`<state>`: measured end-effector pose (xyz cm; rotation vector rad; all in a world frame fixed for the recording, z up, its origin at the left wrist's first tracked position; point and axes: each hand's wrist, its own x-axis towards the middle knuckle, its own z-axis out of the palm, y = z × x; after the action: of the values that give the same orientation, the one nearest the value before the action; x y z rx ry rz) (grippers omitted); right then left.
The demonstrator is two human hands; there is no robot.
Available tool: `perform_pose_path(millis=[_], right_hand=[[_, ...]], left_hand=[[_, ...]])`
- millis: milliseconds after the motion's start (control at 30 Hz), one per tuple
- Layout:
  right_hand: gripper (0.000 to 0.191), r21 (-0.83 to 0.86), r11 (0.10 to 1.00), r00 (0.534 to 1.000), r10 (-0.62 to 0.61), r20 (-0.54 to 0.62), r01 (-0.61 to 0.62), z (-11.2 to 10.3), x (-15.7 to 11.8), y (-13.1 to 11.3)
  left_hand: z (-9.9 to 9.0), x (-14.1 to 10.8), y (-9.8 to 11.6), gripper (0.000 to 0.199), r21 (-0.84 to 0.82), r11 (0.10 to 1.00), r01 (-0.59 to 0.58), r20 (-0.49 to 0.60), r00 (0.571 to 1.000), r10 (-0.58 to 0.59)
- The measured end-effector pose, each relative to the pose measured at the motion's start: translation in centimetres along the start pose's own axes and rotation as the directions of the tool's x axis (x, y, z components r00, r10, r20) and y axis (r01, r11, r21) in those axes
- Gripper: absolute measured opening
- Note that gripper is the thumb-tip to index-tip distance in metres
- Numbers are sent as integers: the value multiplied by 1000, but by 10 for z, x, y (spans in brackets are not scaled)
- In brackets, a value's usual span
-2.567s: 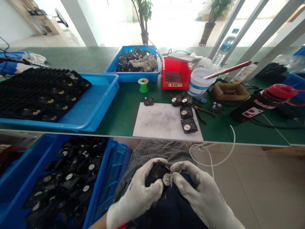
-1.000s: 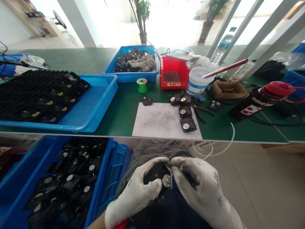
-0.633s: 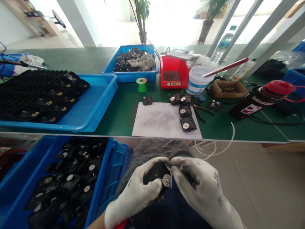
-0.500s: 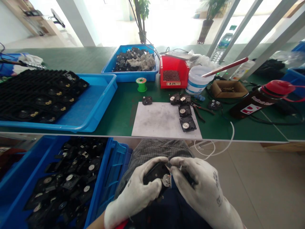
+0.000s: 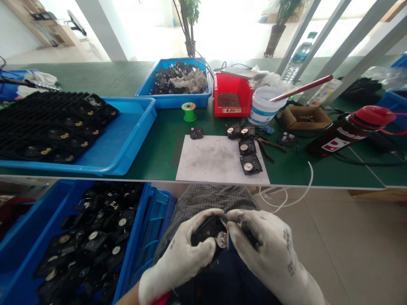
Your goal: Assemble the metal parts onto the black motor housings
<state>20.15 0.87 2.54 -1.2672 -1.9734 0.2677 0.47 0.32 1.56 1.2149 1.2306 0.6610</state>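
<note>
Over the lap, my gloved left hand (image 5: 184, 250) grips a black mechanism (image 5: 206, 232) with a round metal disc (image 5: 222, 239) at its right side. My gloved right hand (image 5: 263, 245) is at the mechanism's right edge, its thumb and fingers closed round a dark object that I cannot make out. On the table lies a white sheet (image 5: 210, 159); similar black units (image 5: 250, 164) form a bent row along its right side. One small black unit (image 5: 196, 133) sits at the sheet's upper left corner.
Blue trays (image 5: 127, 148) of black parts stand left and behind; a blue crate (image 5: 68, 203) of mechanisms is below left. Beyond the sheet are a green spool (image 5: 189, 113), red bin (image 5: 233, 95), white tub (image 5: 263, 106), pliers (image 5: 267, 148), small carton (image 5: 305, 120) and dark bottle (image 5: 343, 133).
The view has shifted very slightly. Both hands keep nearly the same hold and place.
</note>
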Motion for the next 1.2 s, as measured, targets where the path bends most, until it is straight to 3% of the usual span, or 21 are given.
perform_pose_path(millis=[633, 767, 833, 900, 967, 1033, 1100, 1200], right_hand=[[13, -21, 1000, 999, 8, 42, -7, 2, -2, 1], [12, 11, 1000, 999, 22, 39, -23, 5, -5, 4], [9, 110, 987, 992, 108, 70, -115, 7, -7, 9], [24, 284, 913, 951, 246, 186, -291, 9, -8, 15], [39, 402, 772, 863, 374, 339, -492, 13, -7, 21], [40, 414, 658, 769, 451, 452, -629, 17, -4, 24], [33, 397, 594, 703, 472, 532, -700, 20, -1, 24], [29, 398, 579, 683, 435, 586, -711, 24, 0, 22]], left_hand=[[-1, 0, -3, 50, -49, 998, -26, 12, 1000, 27], [-1, 1, -5, 51, -153, 988, -12, 27, 999, 17], [-2, 3, -7, 53, -274, 961, 34, 52, 998, -20], [-3, 6, -9, 50, -413, 904, 114, 131, 989, -65], [-6, 10, -13, 43, -496, 847, 193, 234, 969, -84], [-9, 13, -18, 37, -515, 825, 233, 299, 951, -81], [-12, 14, -21, 36, -508, 829, 232, 304, 949, -79], [-16, 15, -20, 39, -501, 845, 185, 256, 965, -60]])
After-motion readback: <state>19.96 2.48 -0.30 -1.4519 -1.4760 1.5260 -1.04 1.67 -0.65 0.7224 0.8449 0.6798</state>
